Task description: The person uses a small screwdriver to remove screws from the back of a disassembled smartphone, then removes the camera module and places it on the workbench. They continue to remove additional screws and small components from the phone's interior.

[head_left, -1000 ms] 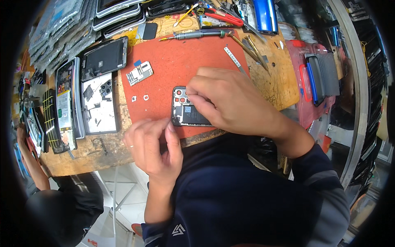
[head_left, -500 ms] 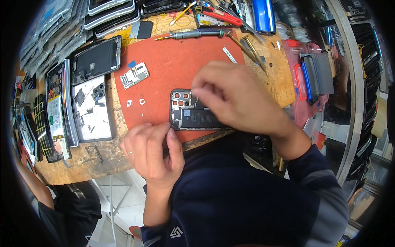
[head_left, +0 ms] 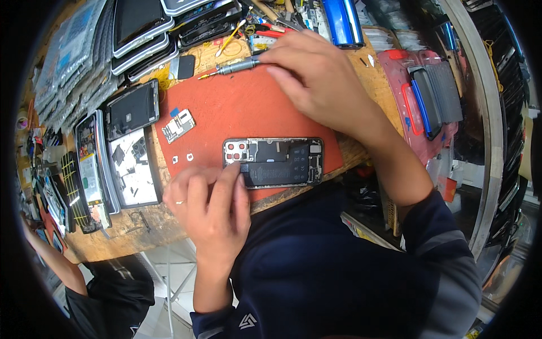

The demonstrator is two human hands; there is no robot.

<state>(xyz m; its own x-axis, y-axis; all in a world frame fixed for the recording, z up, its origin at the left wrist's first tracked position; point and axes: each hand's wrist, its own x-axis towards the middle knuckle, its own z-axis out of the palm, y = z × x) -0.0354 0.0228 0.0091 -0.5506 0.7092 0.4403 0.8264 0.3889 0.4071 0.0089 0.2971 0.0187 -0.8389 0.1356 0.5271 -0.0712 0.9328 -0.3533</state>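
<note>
On the red mat (head_left: pixel 243 110), head view (the only one): your phone (head_left: pixel 279 164) lies flat, innards showing, long axis running left-right, roughly parallel to your edge of the worktop (head_left: pixel 121 233). Camera module (head_left: pixel 235 150) at its left end, black battery (head_left: pixel 276 174) along your side.

Your left hand (head_left: pixel 209 198) is the nearer one: fingers curled, tips touching the phone's lower-left corner just below the cameras. Can't tell if it pinches anything; the fingers hide that corner.

Your right hand (head_left: pixel 313 73) is well apart from the phone, up at the mat's far edge. From there the phone lies toward you and a bit left. Thumb and index are slightly parted at the rear end of a grey pen-type tool (head_left: pixel 237 66). Can't tell if they grip it; the hand covers that end. Tool's tip points left and slightly toward you, so its axis sits skewed to the phone's.

Around: logic board (head_left: pixel 179 125) up-left of the phone, two small white pieces (head_left: pixel 182 159) between it and your left hand. Left of the mat, a white tray (head_left: pixel 129 183) with loose dark parts and a black housing (head_left: pixel 134 110). Beyond the tool, a cotton swab (head_left: pixel 231 38) and the red handle of a hand tool (head_left: pixel 270 33), partly behind your right hand. Far left, a co-worker's forearm (head_left: pixel 56 261), well apart from your work.
</note>
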